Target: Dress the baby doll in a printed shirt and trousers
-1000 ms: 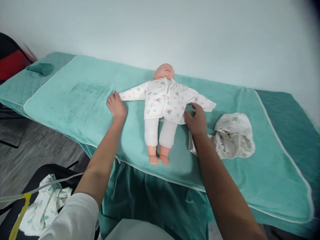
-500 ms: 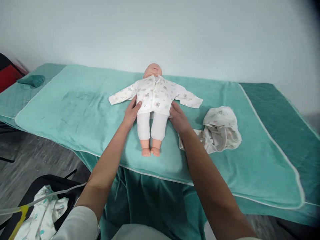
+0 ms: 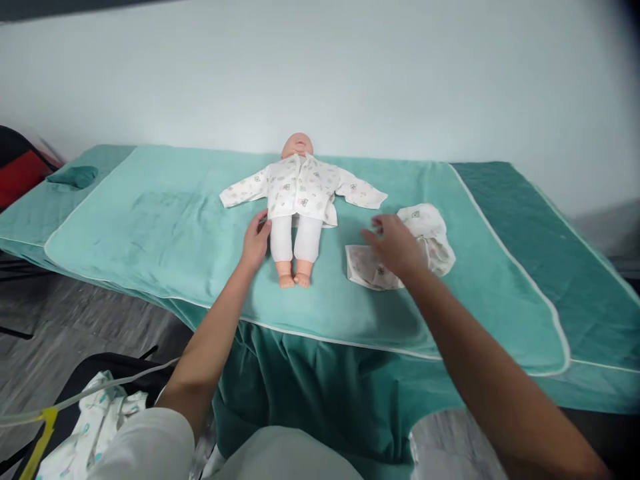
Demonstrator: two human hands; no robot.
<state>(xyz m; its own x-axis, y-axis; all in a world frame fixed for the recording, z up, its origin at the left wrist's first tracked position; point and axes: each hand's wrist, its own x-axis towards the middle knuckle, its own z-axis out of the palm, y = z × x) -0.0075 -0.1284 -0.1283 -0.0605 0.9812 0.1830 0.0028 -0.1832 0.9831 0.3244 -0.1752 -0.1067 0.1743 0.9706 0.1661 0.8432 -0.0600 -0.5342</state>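
A baby doll (image 3: 299, 145) lies on its back, dressed in a white printed jacket (image 3: 300, 183) with both sleeves spread and white leggings (image 3: 307, 237). My left hand (image 3: 256, 241) rests beside its hip at the jacket's lower edge, fingers apart and holding nothing that I can see. Over to the right, my right hand (image 3: 397, 245) is above a crumpled white printed garment (image 3: 425, 217). Its fingers are loosely bent and apart, with nothing in them; it hides part of the cloth. One flap of the garment lies flat toward the doll.
A light green mat (image 3: 175, 233) with white piping covers a table draped in darker green cloth (image 3: 320, 387) against a white wall. On a black chair (image 3: 120, 367) at lower left lies more printed clothing (image 3: 95, 420). A pale tube (image 3: 115, 383) with a yellow tie crosses there.
My right hand has left the doll's side and moved right, over the crumpled garment. My left hand has slid slightly down the doll's side. The view has shifted a little.
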